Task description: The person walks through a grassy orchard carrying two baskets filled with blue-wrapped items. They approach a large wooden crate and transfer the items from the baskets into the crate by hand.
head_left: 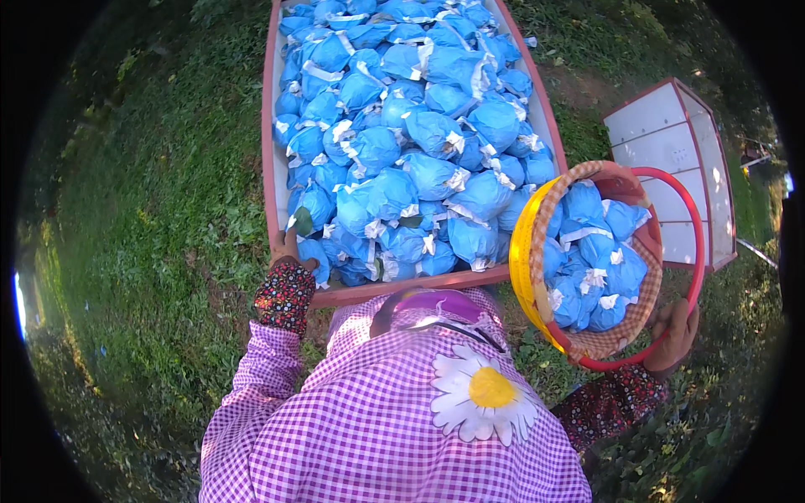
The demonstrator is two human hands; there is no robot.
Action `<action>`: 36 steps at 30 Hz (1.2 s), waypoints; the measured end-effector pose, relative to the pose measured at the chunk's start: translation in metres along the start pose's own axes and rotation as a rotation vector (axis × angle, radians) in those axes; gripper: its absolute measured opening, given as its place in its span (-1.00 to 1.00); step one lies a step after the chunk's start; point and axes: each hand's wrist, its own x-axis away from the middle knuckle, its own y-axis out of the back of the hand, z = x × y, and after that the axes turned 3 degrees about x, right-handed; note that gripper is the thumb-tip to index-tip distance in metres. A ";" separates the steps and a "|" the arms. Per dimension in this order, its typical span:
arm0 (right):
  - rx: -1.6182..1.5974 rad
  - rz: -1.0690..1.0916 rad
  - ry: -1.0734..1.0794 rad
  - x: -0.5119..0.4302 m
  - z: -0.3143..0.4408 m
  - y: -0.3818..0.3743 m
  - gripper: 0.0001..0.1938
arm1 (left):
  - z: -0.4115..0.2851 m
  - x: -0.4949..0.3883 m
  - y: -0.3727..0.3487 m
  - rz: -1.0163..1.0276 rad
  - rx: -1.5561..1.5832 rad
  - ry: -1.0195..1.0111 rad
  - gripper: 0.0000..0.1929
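Observation:
A long, pale-walled box with a red rim (412,281) stands before me, heaped with blue wrapped bundles (390,192) that have white crumpled ends. At its near left corner my left hand (287,250) lies over the rim, fingertips beside a green leaf (302,221); its grip is partly hidden. My right hand (674,333) is closed around the red hoop handle (697,251) of a yellow basket (527,251). The basket tilts against the box's near right corner. Brown checked cloth (643,276) lines it, and several similar blue bundles (594,248) lie inside.
A second white-panelled box (657,151) with red edges stands on the right, beyond the basket. Grass and low weeds (170,207) cover the ground around the boxes. Darker foliage (635,31) borders the far side.

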 end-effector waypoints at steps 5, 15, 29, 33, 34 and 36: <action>0.022 -0.091 -0.011 0.010 0.009 -0.012 -0.59 | -0.072 -0.004 0.025 -0.001 -0.042 -0.164 -0.31; -0.028 -0.073 -0.071 0.015 0.033 -0.023 -0.60 | -0.380 0.147 0.048 0.390 0.244 -1.656 -0.38; -0.042 -0.076 -0.046 0.008 0.022 -0.021 -0.60 | -0.460 0.158 -0.068 0.678 -0.369 -1.282 -0.10; -0.079 -0.045 -0.019 0.004 0.017 -0.018 -0.58 | -0.456 0.151 -0.022 0.892 -0.095 -1.231 -0.04; -0.087 -0.070 -0.064 0.003 0.017 -0.018 -0.58 | -0.453 0.146 -0.004 0.966 0.041 -1.211 -0.02; -0.064 -0.028 -0.043 0.003 0.016 -0.017 -0.60 | -0.435 0.130 0.032 0.996 0.465 -1.185 0.02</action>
